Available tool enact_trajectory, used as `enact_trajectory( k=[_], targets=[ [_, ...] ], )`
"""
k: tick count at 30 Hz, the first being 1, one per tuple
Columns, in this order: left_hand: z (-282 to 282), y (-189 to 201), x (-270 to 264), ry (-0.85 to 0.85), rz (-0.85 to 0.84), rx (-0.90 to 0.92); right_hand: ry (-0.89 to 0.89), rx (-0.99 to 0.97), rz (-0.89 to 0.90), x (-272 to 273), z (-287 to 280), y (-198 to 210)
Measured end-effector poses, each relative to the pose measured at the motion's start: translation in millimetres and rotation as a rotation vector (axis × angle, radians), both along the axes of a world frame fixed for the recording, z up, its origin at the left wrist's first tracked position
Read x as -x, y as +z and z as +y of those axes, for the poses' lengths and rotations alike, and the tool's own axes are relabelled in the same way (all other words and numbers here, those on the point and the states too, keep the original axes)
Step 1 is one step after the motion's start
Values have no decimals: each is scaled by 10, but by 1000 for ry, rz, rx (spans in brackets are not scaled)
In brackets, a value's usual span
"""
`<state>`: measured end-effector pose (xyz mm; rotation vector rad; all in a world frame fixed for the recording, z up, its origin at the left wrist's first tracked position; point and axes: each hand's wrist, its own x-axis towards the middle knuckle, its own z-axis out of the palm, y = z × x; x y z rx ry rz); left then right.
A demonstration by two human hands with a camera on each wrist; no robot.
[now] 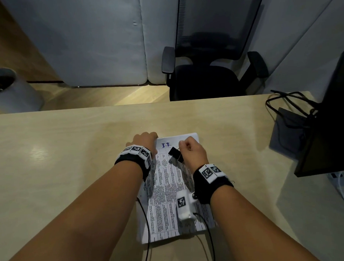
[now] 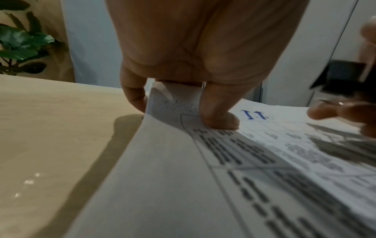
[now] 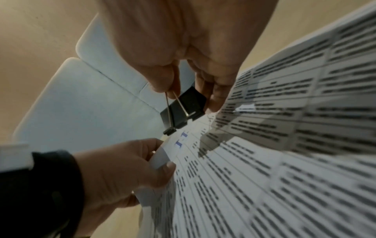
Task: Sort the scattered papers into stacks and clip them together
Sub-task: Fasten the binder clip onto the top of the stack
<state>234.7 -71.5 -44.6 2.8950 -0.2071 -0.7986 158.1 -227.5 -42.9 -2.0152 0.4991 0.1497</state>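
Head view: papers [image 1: 166,191] lie stacked on the desk [image 1: 60,155]. Left wrist view: the left hand [image 2: 199,53] pinches their lifted far corner. Right wrist view: the right hand [image 3: 183,41] grips a clip [image 3: 183,109] by its wire handles, above the top sheet.

both forearms forward, left hand [image 1: 144,140] pinching, right hand [image 1: 191,149] seemingly too
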Motion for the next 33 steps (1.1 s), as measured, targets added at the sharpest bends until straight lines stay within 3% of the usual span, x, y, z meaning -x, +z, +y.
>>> enact_trajectory(
  k=[5,14,23,33],
  targets=[
    [7,-31,1,28,-1,16,16,-126,-95,-274,45,101],
    [28,-91,-44,14,21,44,141,26,-273,-794,191,-19],
    [40,-137,-86,20,52,55,229,91,-175,-1008,276,-129],
    [37,-139,-95,17,53,32,333,237,-39,-893,251,-93]
  ],
)
